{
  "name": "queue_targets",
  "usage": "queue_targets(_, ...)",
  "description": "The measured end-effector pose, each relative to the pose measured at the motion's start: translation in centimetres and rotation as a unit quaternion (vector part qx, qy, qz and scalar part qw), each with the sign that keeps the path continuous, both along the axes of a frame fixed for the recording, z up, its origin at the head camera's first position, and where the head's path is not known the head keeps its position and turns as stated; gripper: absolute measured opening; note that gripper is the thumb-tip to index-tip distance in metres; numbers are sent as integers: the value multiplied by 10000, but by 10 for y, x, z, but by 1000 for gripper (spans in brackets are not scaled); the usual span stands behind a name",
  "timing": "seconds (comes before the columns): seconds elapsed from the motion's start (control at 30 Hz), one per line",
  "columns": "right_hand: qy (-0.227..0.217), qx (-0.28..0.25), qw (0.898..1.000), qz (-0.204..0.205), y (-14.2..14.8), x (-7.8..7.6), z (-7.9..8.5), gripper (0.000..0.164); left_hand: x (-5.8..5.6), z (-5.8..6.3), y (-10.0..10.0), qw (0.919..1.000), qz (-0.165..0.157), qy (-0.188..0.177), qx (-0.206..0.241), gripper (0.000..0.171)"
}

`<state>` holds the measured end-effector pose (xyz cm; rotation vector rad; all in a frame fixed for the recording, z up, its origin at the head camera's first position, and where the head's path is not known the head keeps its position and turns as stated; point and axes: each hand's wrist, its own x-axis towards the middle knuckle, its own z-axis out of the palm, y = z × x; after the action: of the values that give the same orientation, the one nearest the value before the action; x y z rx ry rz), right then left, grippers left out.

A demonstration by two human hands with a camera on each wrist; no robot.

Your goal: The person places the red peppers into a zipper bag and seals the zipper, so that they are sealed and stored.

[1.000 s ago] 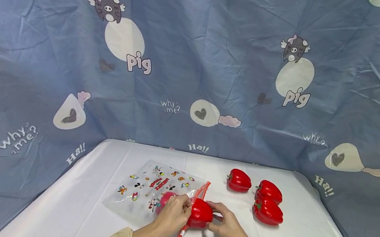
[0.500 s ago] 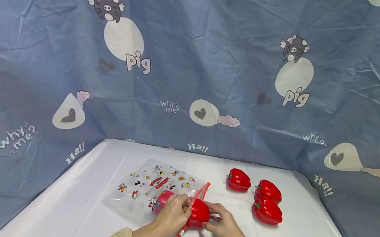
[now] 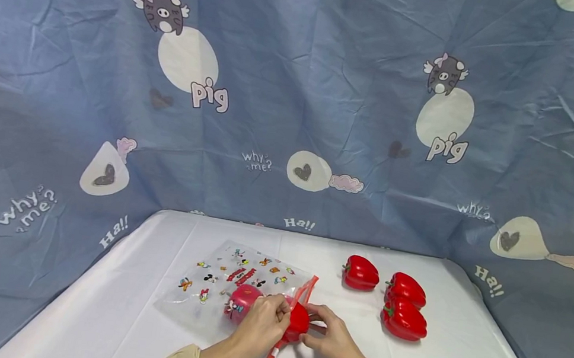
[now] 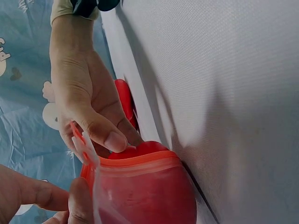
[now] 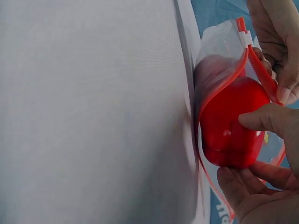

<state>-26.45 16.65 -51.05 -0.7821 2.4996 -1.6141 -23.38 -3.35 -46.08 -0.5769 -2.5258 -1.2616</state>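
Note:
A clear slider-zip bag (image 3: 191,304) with cartoon prints and a red zip edge lies on the table, its mouth facing right. My left hand (image 3: 263,321) pinches the upper lip of that mouth, as the right wrist view also shows. Halfway through the opening is a red bell pepper (image 5: 233,126). My right hand (image 3: 329,333) holds its outer end, thumb (image 5: 261,117) on one side and fingers (image 5: 233,184) on the other. Deeper in the bag, a rounded red thing (image 3: 244,300) shows through the plastic, partly hidden behind my left hand.
Three more red bell peppers stand to the right: one at the back (image 3: 361,273), and two close together, a rear one (image 3: 408,289) and a front one (image 3: 405,319). The white-covered table (image 3: 459,355) ends at a blue patterned cloth (image 3: 277,82) behind and at both sides.
My right hand has moved left, pushing the bell pepper farther into the bag. The red thing inside has shifted left too. My left hand stays at the bag's lip.

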Motion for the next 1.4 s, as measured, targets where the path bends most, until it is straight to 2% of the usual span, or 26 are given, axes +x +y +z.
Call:
queue_targets(0.23, 192, -119, 9995, 202, -7, 0, -1, 52, -1, -1, 2, 10000, 35, -84, -5, 9)
queue_targets(0.43, 240, -188, 9993, 217, -10, 1, -1, 51, -1, -2, 2, 10000, 46, -74, -13, 10)
queue_targets(0.87, 81, -623, 9974, 347, -15, 2, -1, 49, 1, -4, 2, 9999, 74, -125, 21, 7)
queue_targets(1.4, 32, -444, 9987, 262, -21, 2, -4, 44, 1, -6, 2, 9986, -161, -388, 328, 6)
